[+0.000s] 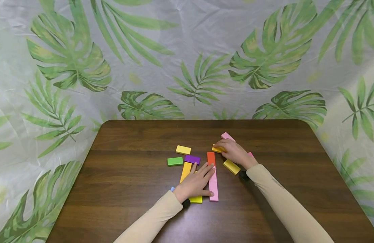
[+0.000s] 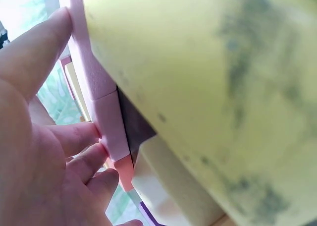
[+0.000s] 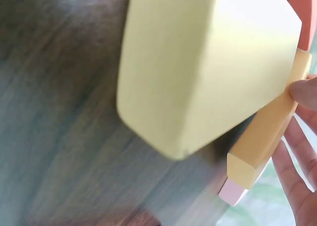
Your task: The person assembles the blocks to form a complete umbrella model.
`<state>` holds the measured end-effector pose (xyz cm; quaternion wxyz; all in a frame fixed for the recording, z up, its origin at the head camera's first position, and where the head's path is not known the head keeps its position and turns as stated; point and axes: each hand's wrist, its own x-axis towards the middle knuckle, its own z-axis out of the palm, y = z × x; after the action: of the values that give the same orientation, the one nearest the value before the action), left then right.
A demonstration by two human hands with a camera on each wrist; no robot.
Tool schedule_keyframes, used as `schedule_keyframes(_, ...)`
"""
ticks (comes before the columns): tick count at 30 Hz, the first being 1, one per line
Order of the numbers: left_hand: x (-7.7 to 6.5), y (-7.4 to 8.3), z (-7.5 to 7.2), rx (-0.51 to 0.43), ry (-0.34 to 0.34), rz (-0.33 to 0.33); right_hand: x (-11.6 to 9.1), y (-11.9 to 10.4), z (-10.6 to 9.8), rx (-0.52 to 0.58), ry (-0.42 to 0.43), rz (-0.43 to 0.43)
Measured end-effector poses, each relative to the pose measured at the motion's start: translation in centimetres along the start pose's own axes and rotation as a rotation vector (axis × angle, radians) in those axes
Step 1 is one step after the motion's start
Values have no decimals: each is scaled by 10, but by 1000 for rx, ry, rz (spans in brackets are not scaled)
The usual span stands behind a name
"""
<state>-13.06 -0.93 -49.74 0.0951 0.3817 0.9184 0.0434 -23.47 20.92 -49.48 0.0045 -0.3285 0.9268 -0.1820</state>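
Observation:
My left hand (image 1: pixel 195 184) lies spread over the blocks in the middle of the table, thumb and fingertips along a row of two pink blocks (image 1: pixel 213 192). A red block (image 1: pixel 211 158) continues that row at its far end. In the left wrist view, the thumb and fingers touch the side of the pink row (image 2: pixel 110 122). Beyond the red block, my right hand (image 1: pixel 235 152) pinches an orange block (image 3: pixel 267 127) between thumb and fingers. Beneath the left hand lie an amber block (image 1: pixel 185 171) and a yellow block (image 1: pixel 196 199), partly covered.
A purple block (image 1: pixel 192 159) caps the amber one. Green (image 1: pixel 175 161) and pale yellow (image 1: pixel 183 150) blocks lie left of it. A dull yellow block (image 1: pixel 231 167) sits by the right wrist, a pink block (image 1: pixel 228 136) behind that hand. A blue block (image 1: pixel 172 189) peeks out beside the left wrist.

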Motion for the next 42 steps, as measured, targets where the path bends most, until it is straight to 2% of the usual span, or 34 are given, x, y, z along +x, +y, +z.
schedule_keyframes(8,0,0,-2,2,1,3,4,1,1,-39,-24,-20)
schedule_keyframes(18,1,0,-1,-1,-5,-1,5,0,1,8,-9,-46)
schedule_keyframes(30,1,-1,-1,-22,-15,-8,0,0,3,26,-20,38)
schedule_keyframes(42,0,0,-2,-23,-15,-8,-3,3,5,33,-18,38)
